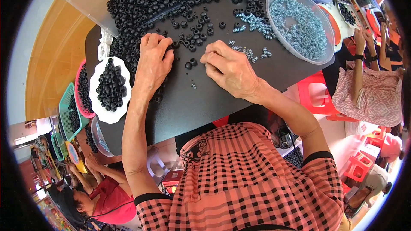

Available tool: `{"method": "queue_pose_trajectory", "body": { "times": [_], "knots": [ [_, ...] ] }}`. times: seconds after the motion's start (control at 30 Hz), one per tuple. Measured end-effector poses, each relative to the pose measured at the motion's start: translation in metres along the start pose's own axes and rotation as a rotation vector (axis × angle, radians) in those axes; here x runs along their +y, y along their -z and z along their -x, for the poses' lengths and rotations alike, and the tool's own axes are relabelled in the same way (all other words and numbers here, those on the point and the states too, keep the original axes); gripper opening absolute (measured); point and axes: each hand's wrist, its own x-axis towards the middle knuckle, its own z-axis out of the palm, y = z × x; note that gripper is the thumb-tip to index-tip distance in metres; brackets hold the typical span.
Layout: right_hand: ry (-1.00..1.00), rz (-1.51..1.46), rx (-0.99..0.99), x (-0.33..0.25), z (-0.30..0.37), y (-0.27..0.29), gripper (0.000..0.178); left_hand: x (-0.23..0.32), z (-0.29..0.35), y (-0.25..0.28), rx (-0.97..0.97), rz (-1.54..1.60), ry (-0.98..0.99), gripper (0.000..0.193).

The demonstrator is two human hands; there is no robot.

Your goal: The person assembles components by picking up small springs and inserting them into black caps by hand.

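Observation:
My left hand [153, 62] rests at the edge of a heap of round black beads [147, 0], which have holes in them. Its fingers are curled together, and whatever is in them is hidden among the dark beads beside the fingertips. Opposite it, my right hand [231, 70] is closed in a pinch above the dark table [184, 111]; what it holds, if anything, does not show. Two loose beads [191, 63] lie between the hands, with tiny dark bits nearer me. Small pale-blue ribbed pieces [250, 53] are scattered just beyond my right hand.
At the right stands a round clear tub [332, 38] of pale-blue pieces. A white scalloped dish [99, 110] of black beads sits left of my left forearm. Baskets, including a green one [64, 109], stand farther left. Other people sit on both sides; a red stool [314, 92] is at right.

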Motion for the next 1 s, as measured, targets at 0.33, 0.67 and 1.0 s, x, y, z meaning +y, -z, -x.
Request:
{"method": "queue_pose_trajectory", "body": {
  "times": [0.33, 0.67, 1.0],
  "knots": [
    [0.135, 0.001, 0.001, 0.004, -0.004, 0.001, 0.02, 0.002, -0.006, -0.004, 0.03, 0.026, -0.009, 0.023],
    [0.104, -0.098, 0.054, -0.003, -0.004, 0.003, 0.02, 0.021, -0.004, 0.009, 0.19, 0.223, -0.019, 0.021],
    [-0.21, -0.583, -0.095, -0.015, -0.003, 0.007, 0.017, 0.071, 0.066, 0.005, 0.136, 1.331, 0.502, 0.02]
  ]
}}
